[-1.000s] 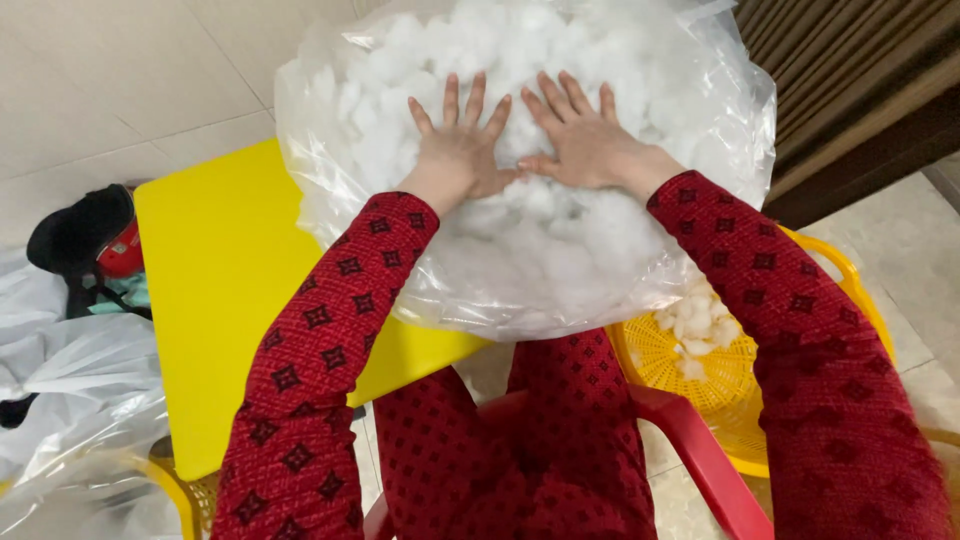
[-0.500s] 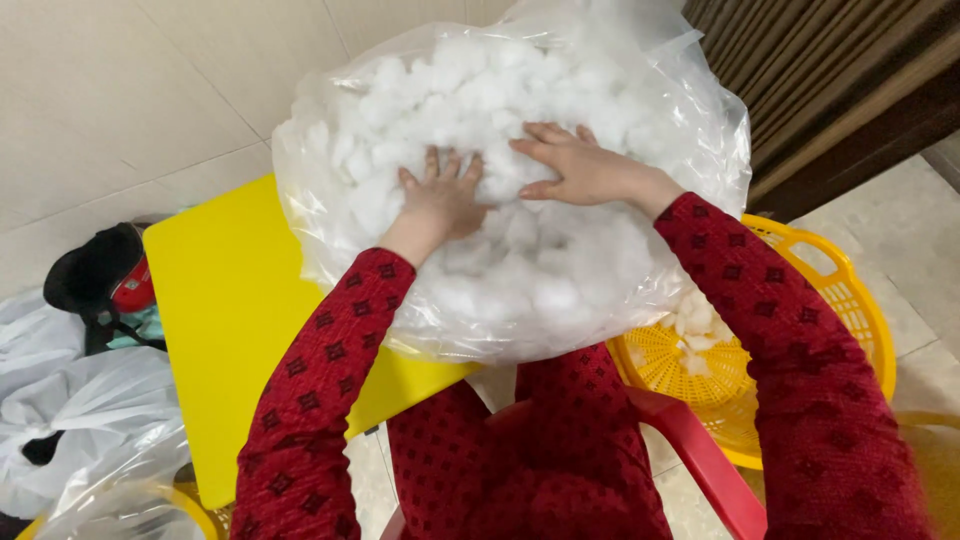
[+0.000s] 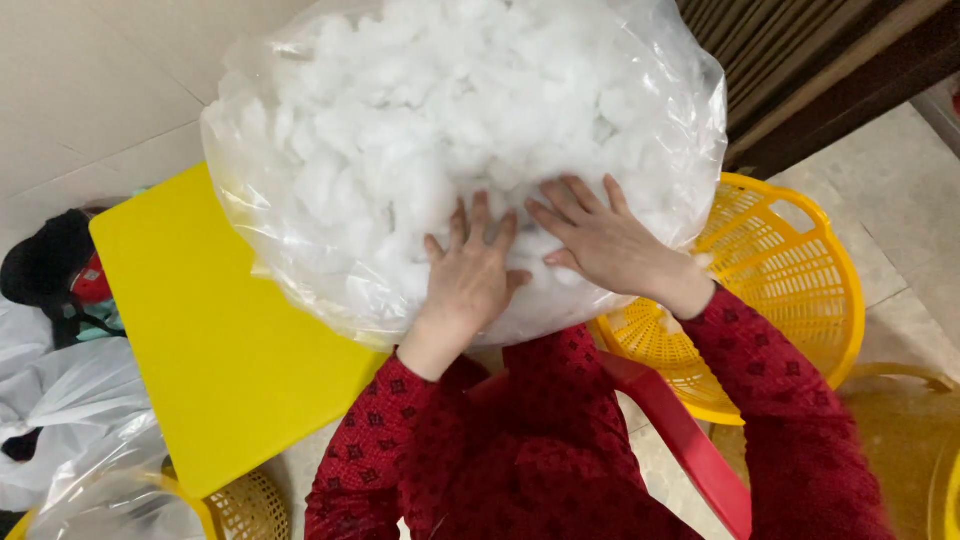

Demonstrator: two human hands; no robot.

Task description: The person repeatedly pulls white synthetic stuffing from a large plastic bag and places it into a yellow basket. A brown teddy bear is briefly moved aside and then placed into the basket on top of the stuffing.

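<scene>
Clear plastic bag (image 3: 330,260), bulging with white fluffy stuffing (image 3: 430,110), is sitting partly on the yellow table (image 3: 210,340), overhanging its right edge. Film is wrinkling and glinting; the stuffing is packing it in lumpy clumps.

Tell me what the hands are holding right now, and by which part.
Both hands press flat on the clear plastic bag of white stuffing: left hand and right hand on its near lower side, fingers spread, steadying rather than gripping.
</scene>
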